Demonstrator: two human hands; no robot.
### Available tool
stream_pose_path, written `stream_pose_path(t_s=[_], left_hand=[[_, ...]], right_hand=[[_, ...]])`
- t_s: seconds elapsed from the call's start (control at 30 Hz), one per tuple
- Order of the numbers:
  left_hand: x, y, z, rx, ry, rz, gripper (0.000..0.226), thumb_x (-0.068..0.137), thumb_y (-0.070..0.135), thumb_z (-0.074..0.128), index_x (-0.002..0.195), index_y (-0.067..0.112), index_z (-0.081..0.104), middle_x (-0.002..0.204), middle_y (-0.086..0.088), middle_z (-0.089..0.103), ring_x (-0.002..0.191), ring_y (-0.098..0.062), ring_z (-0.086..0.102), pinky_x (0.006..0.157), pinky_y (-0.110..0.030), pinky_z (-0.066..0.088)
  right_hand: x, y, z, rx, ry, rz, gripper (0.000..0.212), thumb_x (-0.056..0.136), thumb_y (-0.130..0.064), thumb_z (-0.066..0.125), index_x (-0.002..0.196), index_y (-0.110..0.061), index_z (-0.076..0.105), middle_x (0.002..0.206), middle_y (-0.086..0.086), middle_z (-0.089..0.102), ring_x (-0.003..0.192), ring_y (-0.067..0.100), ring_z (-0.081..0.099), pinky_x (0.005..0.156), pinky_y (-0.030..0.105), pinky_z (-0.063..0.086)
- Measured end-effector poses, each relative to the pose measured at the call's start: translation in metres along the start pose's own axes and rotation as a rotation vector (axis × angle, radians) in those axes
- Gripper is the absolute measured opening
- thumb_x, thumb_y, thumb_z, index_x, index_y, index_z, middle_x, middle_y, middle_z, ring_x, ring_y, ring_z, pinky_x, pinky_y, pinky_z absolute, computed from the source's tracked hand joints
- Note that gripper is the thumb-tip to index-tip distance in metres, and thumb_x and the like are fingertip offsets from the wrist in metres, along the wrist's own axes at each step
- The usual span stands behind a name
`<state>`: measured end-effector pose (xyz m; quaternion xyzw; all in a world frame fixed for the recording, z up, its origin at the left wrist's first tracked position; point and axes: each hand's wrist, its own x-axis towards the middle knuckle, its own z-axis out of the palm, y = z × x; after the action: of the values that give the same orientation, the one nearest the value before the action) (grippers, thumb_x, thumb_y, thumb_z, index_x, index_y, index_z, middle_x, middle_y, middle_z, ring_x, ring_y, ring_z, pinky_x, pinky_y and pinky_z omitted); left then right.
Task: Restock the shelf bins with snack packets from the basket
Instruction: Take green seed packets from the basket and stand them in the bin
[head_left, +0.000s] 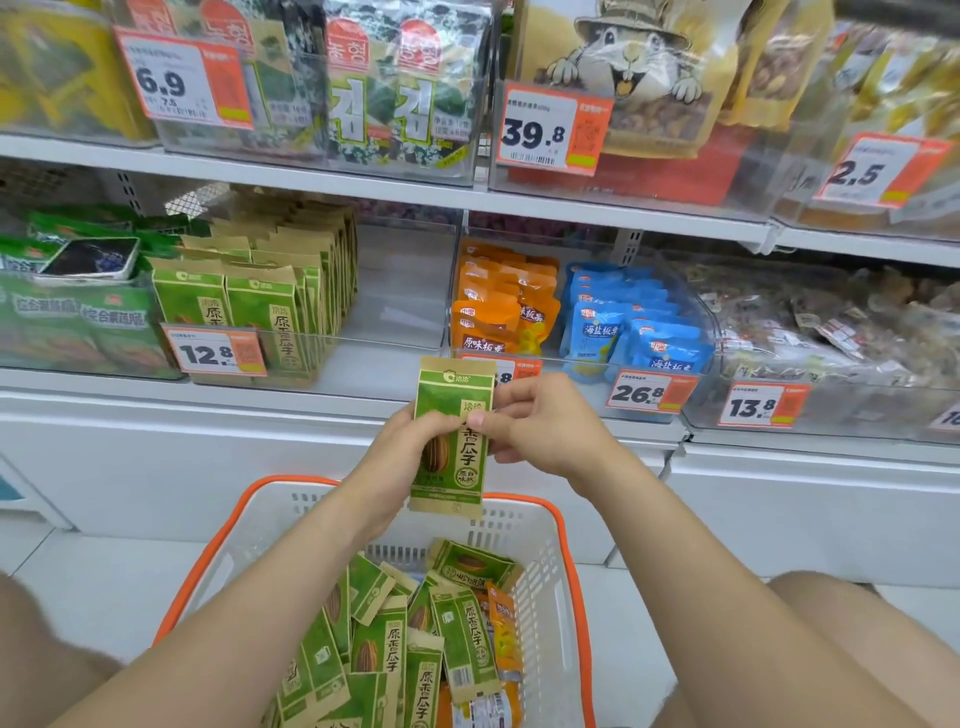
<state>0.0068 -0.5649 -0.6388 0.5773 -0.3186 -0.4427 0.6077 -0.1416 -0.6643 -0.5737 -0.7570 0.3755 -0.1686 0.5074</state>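
Hands first: I see both of them meeting on one green sunflower-seed packet (453, 441), held upright above the far rim of the basket (524, 525). My left hand (410, 447) wraps the packet's left edge from behind, fingers curled closed around it. My right hand (540, 421) pinches the packet's right edge near the top, thumb in front and fingertips closed on the paper. The packet stands in front of the white lower face of the shelf (311, 415), below the bins and not inside any of them.

Under my forearms the white basket with its orange rim holds a loose heap of matching green packets (384, 639), lying at all angles, with a few orange packets (506, 634) against the right wall.

On the shelf, the clear bin (395, 322) to the upper left carries rows of the same green packets (254, 301) standing upright on its left side; its right side is bare. A price tag reading 12.8 (213, 354) hangs on its front. Just right of that, another bin holds orange pouches (498, 312) beside blue pouches (628, 327).
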Motion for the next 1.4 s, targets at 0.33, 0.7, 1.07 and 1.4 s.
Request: stream_pose_path(t_s=[0.33, 0.7, 1.07, 1.4], left_hand=[[0.008, 0.073, -0.028, 0.213, 0.325, 0.329, 0.044, 0.114, 0.043, 0.025, 0.117, 0.025, 0.065, 0.111, -0.001, 0.072, 0.103, -0.011, 0.069, 0.091, -0.034, 0.055], [0.036, 0.133, -0.102, 1.174, 0.618, 0.696, 0.037, 0.107, 0.04, 0.043, 0.077, 0.023, 0.055, 0.081, -0.002, 0.062, 0.082, -0.031, 0.056, 0.073, -0.044, 0.044], [0.075, 0.095, -0.142, 1.439, 0.831, 0.394, 0.086, 0.064, 0.064, 0.08, 0.132, 0.021, 0.049, 0.145, -0.008, 0.048, 0.145, -0.034, 0.032, 0.118, -0.066, 0.019], [0.101, 0.09, -0.139, 1.431, 1.007, 0.395, 0.078, 0.067, 0.054, 0.085, 0.125, 0.019, 0.047, 0.135, -0.01, 0.049, 0.13, -0.039, 0.043, 0.112, -0.068, 0.03]], right_hand=[[0.012, -0.06, 0.046, -0.014, 0.38, -0.206, 0.014, 0.086, -0.039, 0.081, 0.086, -0.027, 0.074, 0.069, -0.012, 0.075, 0.078, 0.012, 0.075, 0.078, 0.042, 0.063], [0.036, -0.085, 0.097, -0.095, 0.572, -0.426, 0.037, 0.097, -0.022, 0.069, 0.123, -0.033, 0.046, 0.106, -0.015, 0.068, 0.098, 0.015, 0.063, 0.078, 0.034, 0.048], [0.135, -0.096, 0.113, -0.241, 0.479, -0.286, 0.033, 0.097, -0.007, 0.062, 0.122, -0.018, 0.044, 0.106, 0.006, 0.066, 0.09, 0.026, 0.06, 0.074, 0.035, 0.048], [0.235, -0.096, 0.127, -0.258, 0.418, 0.089, 0.07, 0.098, -0.011, 0.061, 0.155, -0.002, 0.022, 0.137, 0.019, 0.059, 0.129, 0.037, 0.058, 0.102, 0.041, 0.05]])
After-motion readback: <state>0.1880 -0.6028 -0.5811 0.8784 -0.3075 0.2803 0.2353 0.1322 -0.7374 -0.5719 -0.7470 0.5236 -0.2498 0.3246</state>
